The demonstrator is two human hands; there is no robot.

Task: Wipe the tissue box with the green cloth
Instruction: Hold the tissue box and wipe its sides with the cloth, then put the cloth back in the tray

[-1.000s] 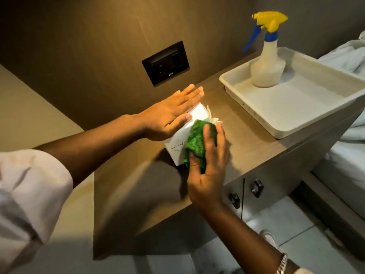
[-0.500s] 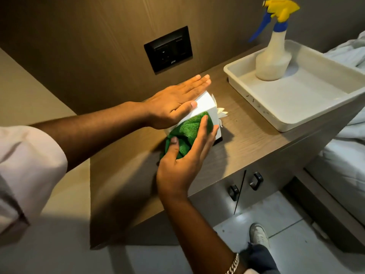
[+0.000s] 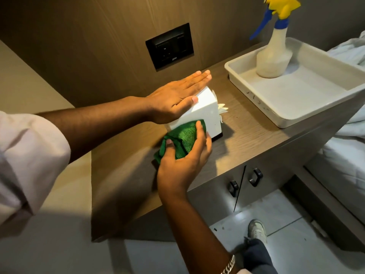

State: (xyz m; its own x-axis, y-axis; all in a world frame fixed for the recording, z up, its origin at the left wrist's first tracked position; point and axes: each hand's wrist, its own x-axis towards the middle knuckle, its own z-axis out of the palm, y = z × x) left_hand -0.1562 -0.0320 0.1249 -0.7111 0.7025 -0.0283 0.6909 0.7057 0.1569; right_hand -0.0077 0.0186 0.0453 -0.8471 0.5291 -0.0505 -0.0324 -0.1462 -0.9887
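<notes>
Wooden countertop (image 3: 246, 131) carrying white tissue box (image 3: 205, 115) near middle, w/ white plastic tray (image 3: 292, 107) well apart at right end, overhanging front edge, spray bottle (image 3: 274, 56) inside.

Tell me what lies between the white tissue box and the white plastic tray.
In the head view, only bare wooden countertop separates the white tissue box from the white plastic tray, apart from the tissue poking out toward the tray.

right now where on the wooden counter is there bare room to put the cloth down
Bare wooden counter lies left of the right hand, and a strip between the white tissue box and the white plastic tray. Crowded around the box: left hand, green cloth.
</notes>
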